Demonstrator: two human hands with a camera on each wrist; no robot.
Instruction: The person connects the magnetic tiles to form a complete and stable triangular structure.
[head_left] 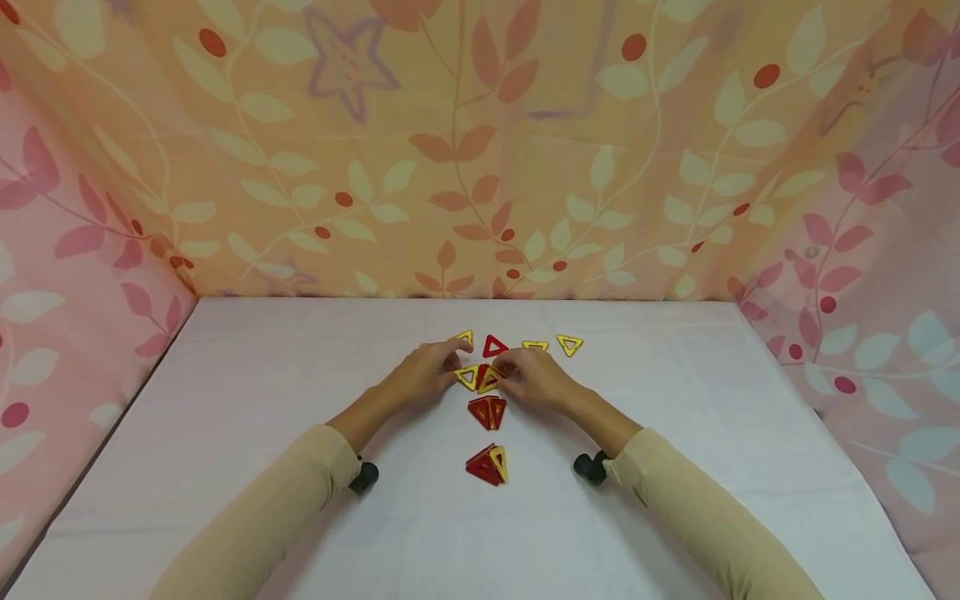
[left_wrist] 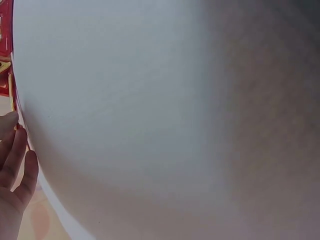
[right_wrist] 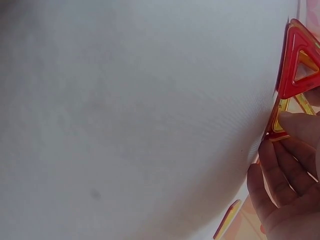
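Over the middle of the table, the left hand [head_left: 427, 373] pinches the left edge of a yellow triangular magnetic tile [head_left: 468, 367] between thumb and fingers. Across from it, the right hand [head_left: 538, 377] grips another yellow triangular tile [right_wrist: 283, 123], thumb on its face and fingers behind. A red tile [head_left: 482, 373] stands between the two yellow ones. Just nearer are two small pyramids of triangular tiles: a mostly red one [head_left: 480, 412] and a red and yellow one [head_left: 478, 467]. In the left wrist view, only the fingertips and tile edges show at the left border.
Behind the hands lie a red triangle tile [head_left: 488, 354] and several yellow ones, including a yellow tile [head_left: 570, 338] at the right end. A white cloth covers the table [head_left: 247, 367]. Patterned curtains [head_left: 450, 150] enclose the back and sides. Black devices [head_left: 589, 468] sit at both wrists.
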